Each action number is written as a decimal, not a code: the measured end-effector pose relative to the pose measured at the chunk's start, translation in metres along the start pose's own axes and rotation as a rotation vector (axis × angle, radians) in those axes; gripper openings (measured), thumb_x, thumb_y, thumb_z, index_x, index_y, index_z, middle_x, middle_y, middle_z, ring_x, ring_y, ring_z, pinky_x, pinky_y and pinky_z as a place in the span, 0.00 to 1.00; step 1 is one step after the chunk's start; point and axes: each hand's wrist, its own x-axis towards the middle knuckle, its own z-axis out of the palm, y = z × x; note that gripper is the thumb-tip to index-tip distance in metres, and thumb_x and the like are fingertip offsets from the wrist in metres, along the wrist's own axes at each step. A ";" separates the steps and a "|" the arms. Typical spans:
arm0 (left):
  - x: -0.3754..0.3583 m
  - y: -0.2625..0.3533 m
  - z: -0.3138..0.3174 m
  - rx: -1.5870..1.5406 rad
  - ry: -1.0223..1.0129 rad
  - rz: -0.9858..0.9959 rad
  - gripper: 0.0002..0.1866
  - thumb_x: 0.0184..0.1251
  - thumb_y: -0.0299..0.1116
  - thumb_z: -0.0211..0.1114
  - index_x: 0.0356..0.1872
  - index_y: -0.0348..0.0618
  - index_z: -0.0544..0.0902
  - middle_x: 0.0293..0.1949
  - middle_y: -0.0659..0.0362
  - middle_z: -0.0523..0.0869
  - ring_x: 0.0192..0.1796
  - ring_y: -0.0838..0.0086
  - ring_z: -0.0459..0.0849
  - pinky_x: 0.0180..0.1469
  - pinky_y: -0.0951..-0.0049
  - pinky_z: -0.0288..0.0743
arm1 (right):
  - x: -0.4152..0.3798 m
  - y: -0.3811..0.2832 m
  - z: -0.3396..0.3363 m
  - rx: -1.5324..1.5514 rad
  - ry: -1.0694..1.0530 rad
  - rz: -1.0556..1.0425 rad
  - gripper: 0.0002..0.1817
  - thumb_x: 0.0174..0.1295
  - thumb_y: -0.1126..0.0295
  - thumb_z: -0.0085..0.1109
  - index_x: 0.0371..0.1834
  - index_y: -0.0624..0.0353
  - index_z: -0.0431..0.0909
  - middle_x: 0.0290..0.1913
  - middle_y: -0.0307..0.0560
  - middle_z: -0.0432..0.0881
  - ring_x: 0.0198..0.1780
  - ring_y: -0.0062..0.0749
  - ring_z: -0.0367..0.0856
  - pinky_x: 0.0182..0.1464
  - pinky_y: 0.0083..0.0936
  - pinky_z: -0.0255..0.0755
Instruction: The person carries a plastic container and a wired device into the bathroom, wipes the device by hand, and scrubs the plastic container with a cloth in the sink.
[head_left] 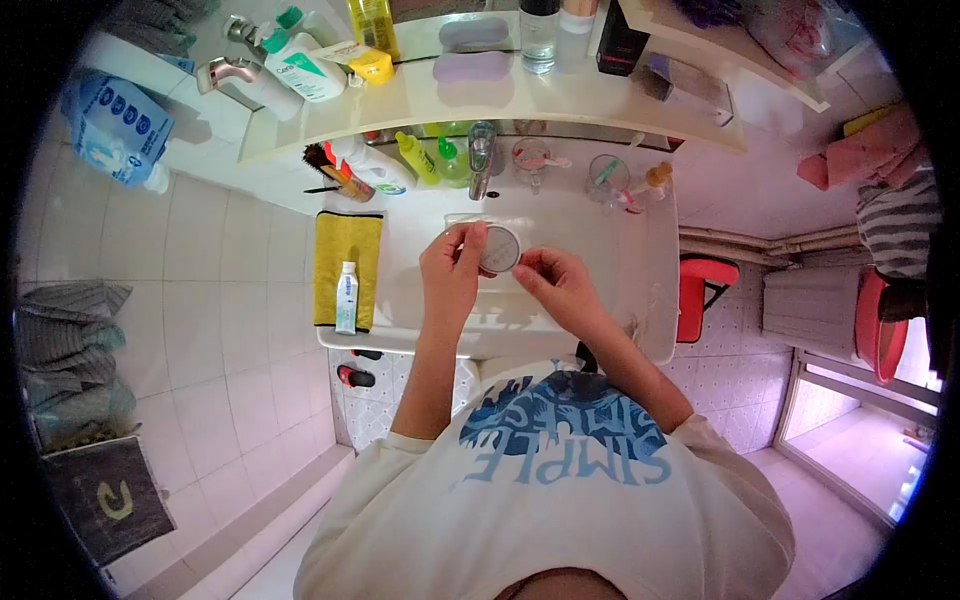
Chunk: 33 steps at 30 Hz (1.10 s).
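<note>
Over the white washbasin (600,320), my left hand (455,265) is closed on a small round container (501,248). Its flat greyish face, with faint markings and a white rim, points up toward me. My right hand (562,287) pinches at the container's lower right edge, its thumb and fingers pressed together there. Left of my left hand, a white toothpaste-like tube (347,300) lies on a folded yellow cloth (365,238) with a dark border. Beyond my hands stands the metal faucet (482,160).
Along the basin's back are a white bottle (375,168), a green bottle (453,165), a glass mug (530,160) and a cup with a toothbrush (606,175). A shelf (420,105) with toiletries overhangs them. A red stool (700,300) stands at right.
</note>
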 end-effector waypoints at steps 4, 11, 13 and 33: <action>-0.004 0.010 0.001 0.030 -0.005 -0.013 0.16 0.59 0.39 0.48 0.31 0.33 0.75 0.23 0.61 0.76 0.22 0.82 0.74 0.20 0.83 0.72 | -0.005 -0.014 0.003 -0.220 0.031 -0.089 0.07 0.50 0.71 0.52 0.27 0.65 0.71 0.18 0.34 0.68 0.19 0.12 0.59 0.20 0.12 0.55; -0.005 0.012 -0.001 -0.162 -0.099 0.016 0.15 0.61 0.37 0.44 0.39 0.34 0.72 0.28 0.59 0.76 0.25 0.79 0.76 0.25 0.83 0.72 | -0.002 -0.002 0.000 -0.130 0.154 -0.192 0.08 0.50 0.71 0.52 0.26 0.65 0.70 0.17 0.34 0.67 0.19 0.13 0.59 0.20 0.13 0.55; -0.006 0.012 -0.001 -0.172 -0.152 0.022 0.15 0.61 0.37 0.44 0.41 0.35 0.70 0.29 0.59 0.75 0.26 0.80 0.76 0.27 0.83 0.72 | -0.005 -0.010 -0.002 -0.241 0.174 -0.162 0.08 0.51 0.70 0.52 0.25 0.65 0.70 0.17 0.34 0.67 0.20 0.13 0.58 0.20 0.13 0.55; -0.008 -0.014 -0.012 0.057 -0.333 0.039 0.12 0.55 0.37 0.54 0.30 0.36 0.72 0.26 0.60 0.74 0.29 0.76 0.75 0.32 0.81 0.70 | -0.014 -0.007 -0.025 -0.111 -0.102 0.147 0.13 0.54 0.63 0.46 0.27 0.63 0.71 0.18 0.37 0.68 0.22 0.17 0.64 0.24 0.16 0.59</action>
